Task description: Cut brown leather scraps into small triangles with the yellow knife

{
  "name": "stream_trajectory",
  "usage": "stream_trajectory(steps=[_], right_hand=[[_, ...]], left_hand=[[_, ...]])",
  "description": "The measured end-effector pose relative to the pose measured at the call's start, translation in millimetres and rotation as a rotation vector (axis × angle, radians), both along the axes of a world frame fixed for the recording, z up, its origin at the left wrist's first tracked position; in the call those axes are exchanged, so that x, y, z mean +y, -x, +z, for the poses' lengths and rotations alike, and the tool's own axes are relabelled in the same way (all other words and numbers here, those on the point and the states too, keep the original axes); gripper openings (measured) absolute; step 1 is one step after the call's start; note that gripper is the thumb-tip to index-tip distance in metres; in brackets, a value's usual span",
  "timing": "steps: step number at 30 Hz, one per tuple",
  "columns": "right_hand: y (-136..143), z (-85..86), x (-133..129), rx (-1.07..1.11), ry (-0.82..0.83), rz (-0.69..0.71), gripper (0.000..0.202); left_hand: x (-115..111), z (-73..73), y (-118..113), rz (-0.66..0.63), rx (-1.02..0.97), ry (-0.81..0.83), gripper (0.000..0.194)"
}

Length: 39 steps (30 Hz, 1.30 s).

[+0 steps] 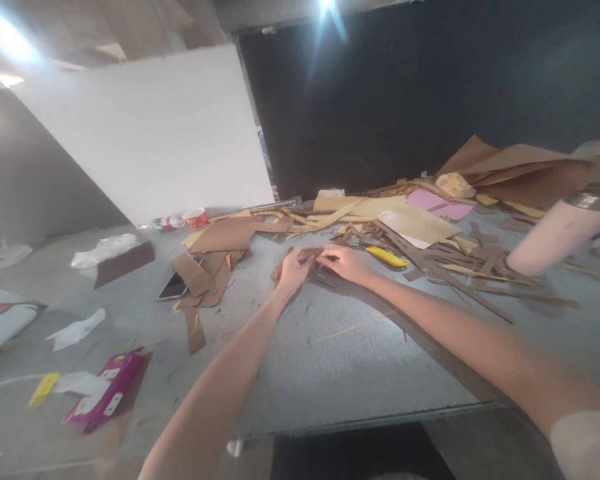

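Observation:
My left hand (296, 268) is closed, its fingers pinching a small brown piece (307, 253) that looks like sheet material. From the other side, my right hand (346, 263) is closed too, thumb and fingers pressed together at that piece's right edge. Both hands meet just above the grey tabletop (320, 373), and they partly hide the piece. Right of my right hand lies a yellow utility knife (387, 257) beside brown scraps. A few thin dark strips rest on the table under the fingers.
Brown sheets (225, 237) partly cover a phone (173, 287) at left. Cut strips (430, 260) spread to the right, near a standing pink tumbler (555, 233). A purple tissue pack (113, 393) and a tissue box (125, 263) are on the left. Boards stand behind.

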State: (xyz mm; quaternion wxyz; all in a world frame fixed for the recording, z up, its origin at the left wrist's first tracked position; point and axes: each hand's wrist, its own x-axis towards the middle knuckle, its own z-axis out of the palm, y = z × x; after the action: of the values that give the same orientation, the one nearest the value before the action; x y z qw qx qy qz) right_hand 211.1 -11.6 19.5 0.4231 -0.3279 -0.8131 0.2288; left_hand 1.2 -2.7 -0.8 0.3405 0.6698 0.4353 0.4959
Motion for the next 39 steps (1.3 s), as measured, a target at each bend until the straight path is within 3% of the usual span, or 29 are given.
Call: stream_trajectory(steps=[6,14,25,39], right_hand=[[-0.2,-4.8,3.5,0.035,-0.004,-0.037,0.039],[-1.4,-9.3,6.5,0.033,0.052,-0.185,0.04],[-2.3,-10.4,6.7,0.018,0.099,-0.034,0.02],[-4.6,-5.0,2.0,0.028,0.147,0.01,0.041]], left_hand=[[-0.8,-0.9,-1.7,-0.024,-0.004,0.007,0.028],[-0.5,-3.6,-2.3,-0.004,0.063,-0.01,0.031],[8.1,-8.7,1.4,-0.023,-0.093,0.068,0.033],[6.0,-6.2,1.6,-0.009,-0.074,0.058,0.027]])
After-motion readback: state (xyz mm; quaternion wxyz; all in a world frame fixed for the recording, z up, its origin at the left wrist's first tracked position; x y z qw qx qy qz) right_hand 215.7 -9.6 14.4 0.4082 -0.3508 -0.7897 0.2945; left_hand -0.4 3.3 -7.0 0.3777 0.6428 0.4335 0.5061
